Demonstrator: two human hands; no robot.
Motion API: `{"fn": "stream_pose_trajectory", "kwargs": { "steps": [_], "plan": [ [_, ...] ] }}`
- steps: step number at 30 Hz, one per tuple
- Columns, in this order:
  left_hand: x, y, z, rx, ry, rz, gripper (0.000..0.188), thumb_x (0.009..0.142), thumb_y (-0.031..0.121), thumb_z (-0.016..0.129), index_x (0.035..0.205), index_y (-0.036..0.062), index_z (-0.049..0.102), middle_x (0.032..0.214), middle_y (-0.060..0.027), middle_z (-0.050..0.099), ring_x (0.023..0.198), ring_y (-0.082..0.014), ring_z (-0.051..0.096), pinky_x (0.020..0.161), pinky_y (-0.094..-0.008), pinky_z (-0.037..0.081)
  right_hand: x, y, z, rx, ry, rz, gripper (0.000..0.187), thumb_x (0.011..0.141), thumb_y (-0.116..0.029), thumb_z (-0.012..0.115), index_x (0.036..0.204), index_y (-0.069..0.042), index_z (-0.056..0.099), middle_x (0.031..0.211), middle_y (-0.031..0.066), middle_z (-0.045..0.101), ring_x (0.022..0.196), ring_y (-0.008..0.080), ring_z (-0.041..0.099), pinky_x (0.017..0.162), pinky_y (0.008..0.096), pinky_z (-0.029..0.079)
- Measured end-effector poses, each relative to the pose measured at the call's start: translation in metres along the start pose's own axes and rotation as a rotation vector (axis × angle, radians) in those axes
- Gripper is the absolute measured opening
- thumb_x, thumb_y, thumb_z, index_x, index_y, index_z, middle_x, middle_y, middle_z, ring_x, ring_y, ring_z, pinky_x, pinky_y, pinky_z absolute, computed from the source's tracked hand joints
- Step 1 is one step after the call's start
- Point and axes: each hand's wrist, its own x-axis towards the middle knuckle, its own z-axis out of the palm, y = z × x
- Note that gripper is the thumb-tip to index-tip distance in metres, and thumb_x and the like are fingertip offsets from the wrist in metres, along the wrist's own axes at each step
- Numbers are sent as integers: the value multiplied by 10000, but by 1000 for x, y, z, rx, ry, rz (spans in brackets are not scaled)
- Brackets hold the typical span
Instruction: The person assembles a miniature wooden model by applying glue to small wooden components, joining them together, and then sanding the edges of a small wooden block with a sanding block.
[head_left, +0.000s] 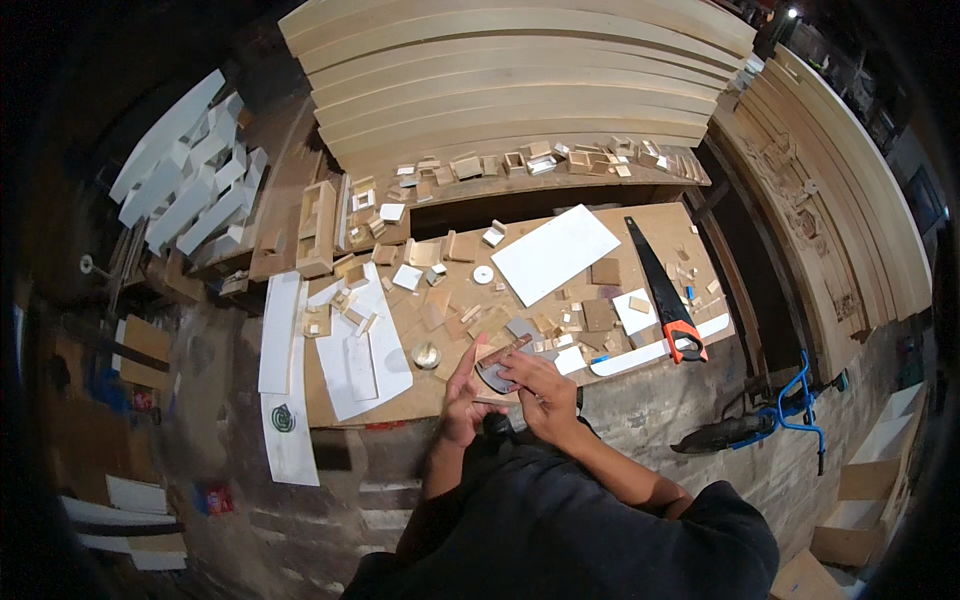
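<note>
My left hand (462, 402) holds a small light wooden piece (487, 352) at the table's near edge, thumb raised along its side. My right hand (540, 390) presses a curled grey-brown sheet (494, 378), which looks like sandpaper, against that piece. The fingers hide much of both things. Just beyond the hands lie small wood offcuts (548, 325) and a white scrap (570, 360). Left of them stands a round, shiny container (426, 354).
A handsaw (660, 290) with an orange handle lies on the table's right. A white board (556, 254) sits mid-table; white panels (365, 350) lie left. Tiny wooden furniture pieces (465, 166) line the far shelf. Tall stacked boards (520, 80) stand behind. A blue-framed bike (790, 405) is right.
</note>
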Motion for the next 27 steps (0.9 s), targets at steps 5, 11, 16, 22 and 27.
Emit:
{"fn": "stream_pose_trajectory", "kwargs": {
  "steps": [5, 11, 16, 22, 27],
  "plan": [
    [-3, 10, -2, 153, -122, 112, 1160, 750, 180, 897, 1615, 30, 140, 1516, -186, 448, 1280, -241, 563, 853, -306, 600, 9, -18, 1, 32, 4, -14, 390, 785, 120, 548, 1081, -43, 741, 1192, 162, 719, 1189, 355, 657, 1015, 437, 484],
    [-8, -6, -36, -61, -83, 69, 1131, 698, 156, 940, 1567, -7, 235, 1511, -190, 462, 1265, -249, 573, 1009, -372, 530, 21, -41, -18, -57, -326, -169, 439, 758, 84, 581, 1155, -47, 716, 1283, 153, 681, 1273, 350, 596, 1063, 453, 451],
    [-13, 14, -18, 74, -123, -8, 1182, 552, 405, 996, 1452, -40, 372, 1484, -154, 505, 1237, -214, 590, 1027, -360, 518, 40, -35, -40, 87, -526, -199, 489, 740, 76, 584, 1203, -40, 689, 1289, 151, 671, 1242, 365, 599, 1056, 469, 458],
    [-17, -1, -11, 154, -195, 182, 1127, 613, 596, 906, 1419, -51, 456, 1418, -137, 553, 1267, -218, 576, 1084, -375, 466, 30, -63, -40, 4, -526, -205, 503, 761, 107, 575, 1232, -38, 678, 1295, 163, 672, 1274, 366, 595, 1054, 447, 478],
    [-4, -25, -38, 115, -282, -10, 1021, 808, 684, 720, 1526, 44, 379, 1455, -121, 522, 1294, -237, 550, 1077, -405, 475, 34, -57, -41, 48, -502, 12, 486, 761, 111, 570, 1219, -14, 672, 1323, 155, 662, 1302, 359, 576, 1097, 432, 453]
  ]
}}
